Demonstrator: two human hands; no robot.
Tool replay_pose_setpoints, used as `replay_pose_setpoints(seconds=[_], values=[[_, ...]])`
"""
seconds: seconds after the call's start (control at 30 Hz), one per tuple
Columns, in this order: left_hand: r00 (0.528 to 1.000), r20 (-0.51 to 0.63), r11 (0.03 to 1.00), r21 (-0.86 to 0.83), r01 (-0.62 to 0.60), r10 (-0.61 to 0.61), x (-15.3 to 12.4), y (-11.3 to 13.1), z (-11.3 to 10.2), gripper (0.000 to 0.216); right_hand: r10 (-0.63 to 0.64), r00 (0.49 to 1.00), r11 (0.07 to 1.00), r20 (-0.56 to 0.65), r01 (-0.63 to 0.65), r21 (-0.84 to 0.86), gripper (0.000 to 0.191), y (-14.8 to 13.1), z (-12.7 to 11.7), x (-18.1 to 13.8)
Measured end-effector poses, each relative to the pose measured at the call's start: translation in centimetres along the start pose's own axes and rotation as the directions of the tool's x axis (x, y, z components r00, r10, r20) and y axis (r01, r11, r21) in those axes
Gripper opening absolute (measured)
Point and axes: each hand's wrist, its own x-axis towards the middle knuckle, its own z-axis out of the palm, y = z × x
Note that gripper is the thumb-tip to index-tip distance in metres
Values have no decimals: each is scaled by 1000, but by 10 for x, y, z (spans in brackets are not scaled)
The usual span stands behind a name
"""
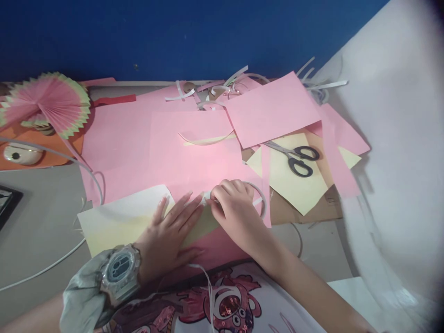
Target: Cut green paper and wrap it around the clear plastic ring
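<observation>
My left hand (pixel 173 226), with a watch on its wrist, lies flat with fingers spread on a pale yellow paper (pixel 118 226). The paper's upper edge is lifted slightly near the fingertips. Right beside those fingertips, my right hand (pixel 233 200) is closed in a pinch on a thin white strip (pixel 207 196). A curved white length (pixel 262 199) shows past its far side; whether it is the same strip I cannot tell. Underneath lie large pink paper sheets (pixel 121 148). A narrow curled pink strip (pixel 208 141) rests on them, above my hands.
Black-handled scissors (pixel 301 161) lie on yellow paper (pixel 291 194) at the right. White strip scraps (pixel 180 95) and a pink sheet (pixel 274 108) are at the back. On the left are a pleated pink paper fan (pixel 65 101), an earbud case (pixel 22 153) and a white cable (pixel 45 268).
</observation>
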Motion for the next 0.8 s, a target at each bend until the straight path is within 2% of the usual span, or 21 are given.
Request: replay_pose_setpoints(seconds=[0.53, 0.7, 0.8], values=[[1000, 22, 999, 37, -1, 0, 2, 3, -3, 82, 8, 999, 1000, 51, -8, 12, 8, 1, -2, 1], [1000, -10, 999, 49, 12, -12, 2, 6, -1, 67, 10, 999, 1000, 53, -10, 3, 9, 0, -3, 2], [1000, -9, 999, 31, 14, -13, 6, 8, 1, 70, 12, 999, 1000, 46, -12, 2, 9, -1, -3, 2]])
